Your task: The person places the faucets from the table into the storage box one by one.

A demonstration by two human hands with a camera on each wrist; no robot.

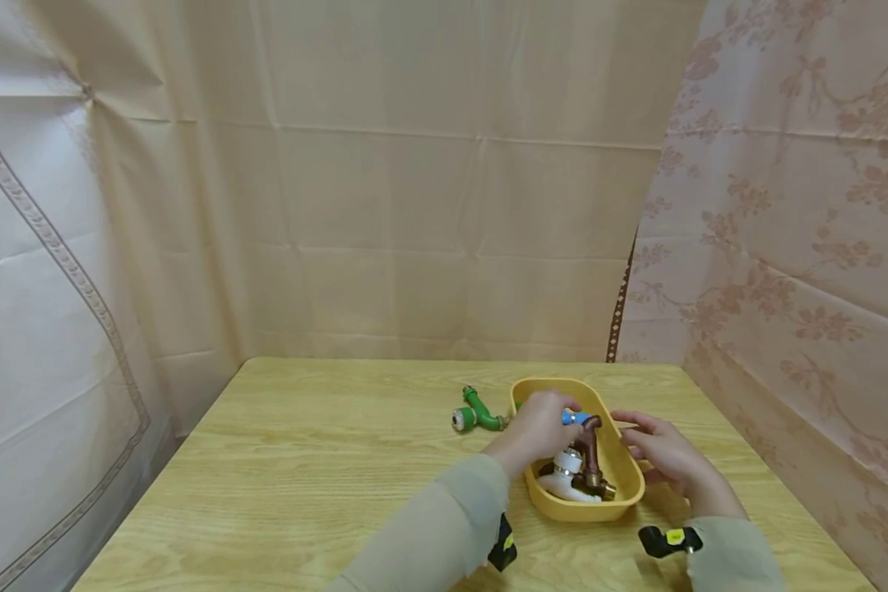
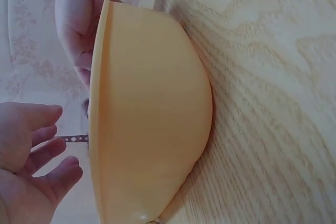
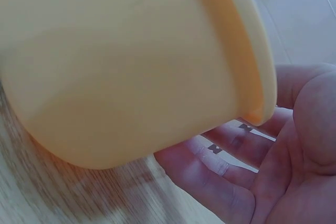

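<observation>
A yellow plastic basin [image 1: 625, 493] stands on the table and holds several pipe-like fittings. Among them are a white fitting [image 1: 568, 462], a brown bent pipe fitting [image 1: 590, 452] and a blue one [image 1: 575, 418]. Above the basin's left side, my left hand [image 1: 538, 421] hovers by the blue fitting. In the left wrist view, the loosely spread fingers [image 2: 47, 153] of that hand show nothing between them. My right hand [image 1: 666, 452] is at the basin's right rim, fingers extended along its outside; the right wrist view [image 3: 283, 166] shows them partly behind the wall.
Left of the basin, a green bent pipe fitting [image 1: 481, 411] with a round end lies on the wood-grain table [image 1: 303, 469]. Beige curtains [image 1: 444, 205] hang behind the table, with patterned cloth [image 1: 807, 247] on the right.
</observation>
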